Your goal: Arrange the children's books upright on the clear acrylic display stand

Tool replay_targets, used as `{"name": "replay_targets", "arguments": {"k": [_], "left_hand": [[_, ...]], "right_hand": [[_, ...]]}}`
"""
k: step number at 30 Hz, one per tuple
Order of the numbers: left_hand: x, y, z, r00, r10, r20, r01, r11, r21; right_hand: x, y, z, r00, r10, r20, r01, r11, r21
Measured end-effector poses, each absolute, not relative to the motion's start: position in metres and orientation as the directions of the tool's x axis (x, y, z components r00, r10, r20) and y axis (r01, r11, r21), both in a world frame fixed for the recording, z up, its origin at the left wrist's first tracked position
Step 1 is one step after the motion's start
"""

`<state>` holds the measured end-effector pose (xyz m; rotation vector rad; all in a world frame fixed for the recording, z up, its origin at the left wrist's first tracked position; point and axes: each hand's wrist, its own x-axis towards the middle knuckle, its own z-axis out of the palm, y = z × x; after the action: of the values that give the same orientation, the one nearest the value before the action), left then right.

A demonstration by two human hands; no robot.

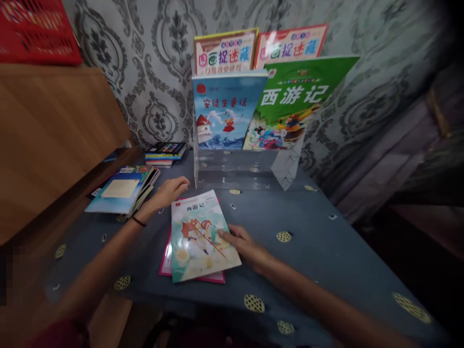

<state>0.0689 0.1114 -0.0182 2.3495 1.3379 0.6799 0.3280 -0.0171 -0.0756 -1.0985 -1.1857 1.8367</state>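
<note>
A pale green picture book (203,237) with a figure holding a staff on its cover lies on top of a pink-edged book (166,261). My right hand (246,244) grips the pale green book at its right edge, thumb on the cover and the other fingers partly hidden. Just beyond that book's upper left corner, my left hand (170,191) is held with its fingers loosely stretched out and nothing visible in it. Behind both hands stands a clear acrylic book rack (235,179). Its front tier holds a blue book (228,111) and a green book (293,104).
Two more books, one brown-edged (226,50) and one red-edged (290,46), stand in the rack's rear tier. Left of my left hand lies a stack of books (119,188), with a smaller stack (166,152) behind. A wooden cabinet (54,135) carries a red basket (39,34).
</note>
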Motion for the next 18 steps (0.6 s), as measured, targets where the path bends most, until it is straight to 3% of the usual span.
{"name": "replay_targets", "arguments": {"k": [3,5,7,9,12,14,18], "left_hand": [[0.06,0.083,-0.044,0.381,0.893,0.238,0.751,-0.45,0.483],[0.056,0.066,-0.058,0.335,0.907,0.256,0.78,-0.419,0.464],[0.054,0.054,-0.07,0.283,0.915,0.288,0.79,-0.393,0.471],[0.054,0.046,-0.08,0.226,0.92,0.32,0.777,-0.368,0.511],[0.055,0.039,-0.089,0.158,0.926,0.343,0.746,-0.339,0.573],[0.054,0.038,-0.094,0.134,0.931,0.34,0.729,-0.325,0.602],[0.051,0.037,-0.098,0.109,0.936,0.335,0.715,-0.308,0.627]], "right_hand": [[0.351,-0.007,-0.072,-0.405,0.888,-0.216,0.267,-0.111,-0.957],[0.359,-0.001,-0.062,-0.317,0.946,-0.074,0.579,0.131,-0.805],[0.354,0.002,-0.052,-0.316,0.941,0.124,0.728,0.324,-0.604],[0.335,0.003,-0.046,-0.456,0.858,0.237,0.683,0.508,-0.525],[0.289,0.006,-0.051,-0.698,0.654,0.29,0.473,0.726,-0.5],[0.259,0.013,-0.063,-0.769,0.579,0.27,0.408,0.77,-0.49],[0.229,0.043,-0.09,-0.793,0.565,0.23,0.434,0.788,-0.437]]}}
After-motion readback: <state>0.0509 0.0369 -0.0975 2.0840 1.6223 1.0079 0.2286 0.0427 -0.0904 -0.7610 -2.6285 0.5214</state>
